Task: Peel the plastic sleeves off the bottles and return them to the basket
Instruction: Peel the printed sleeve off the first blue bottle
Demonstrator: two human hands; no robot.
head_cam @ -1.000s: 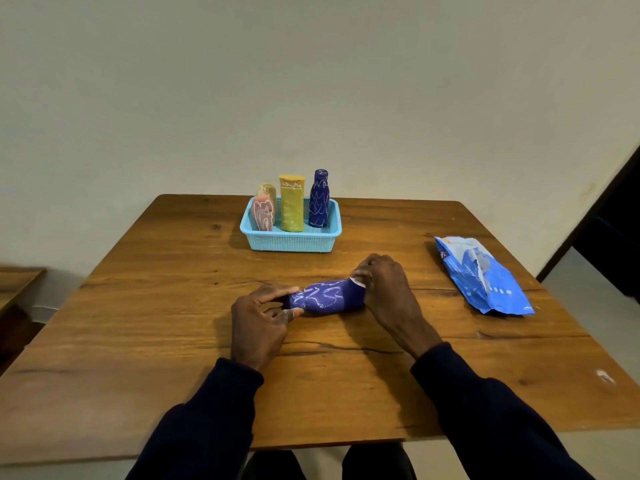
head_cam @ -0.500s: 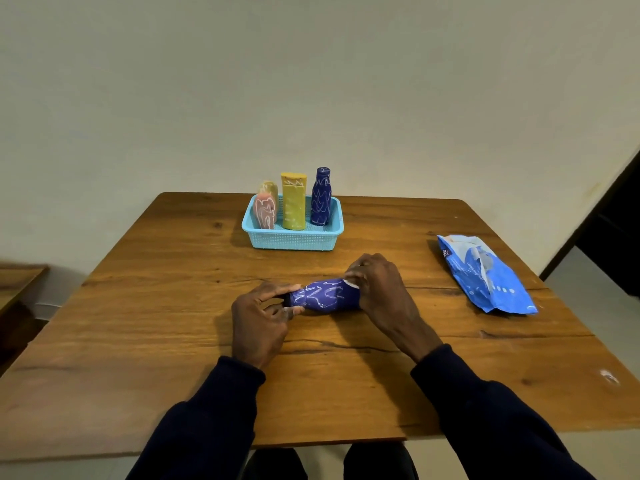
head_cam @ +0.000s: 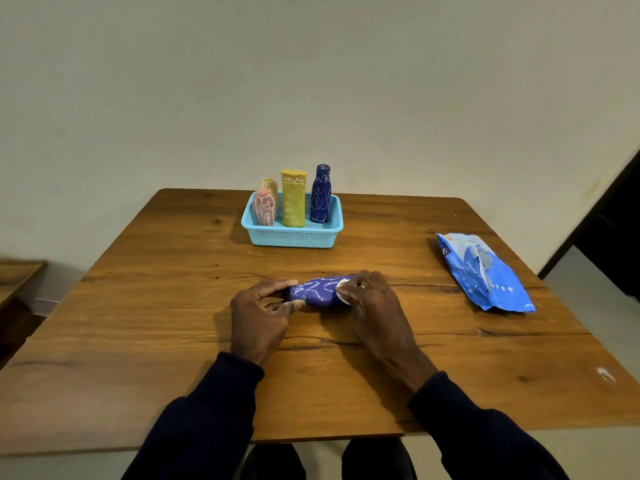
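A bottle in a purple sleeve (head_cam: 317, 292) lies on its side on the wooden table (head_cam: 173, 323), in front of me. My left hand (head_cam: 259, 317) pinches its dark cap end. My right hand (head_cam: 372, 306) grips the other end, where a white patch of bottle shows past the sleeve's edge. At the back, a light blue basket (head_cam: 294, 235) holds several upright sleeved bottles: a pink one (head_cam: 265, 211), a tan one (head_cam: 269, 186) behind it, a yellow one (head_cam: 293, 199) and a purple one (head_cam: 320, 194).
A blue plastic packet (head_cam: 483, 271) lies flat on the right side of the table. The table's near edge runs just above my sleeves. A lower wooden surface (head_cam: 17, 275) stands off to the left. A dark doorway (head_cam: 613, 244) is at the right.
The bottle and both hands have shifted slightly left. My right fingers have worked along the sleeve's end, and a little more white bottle shows there.
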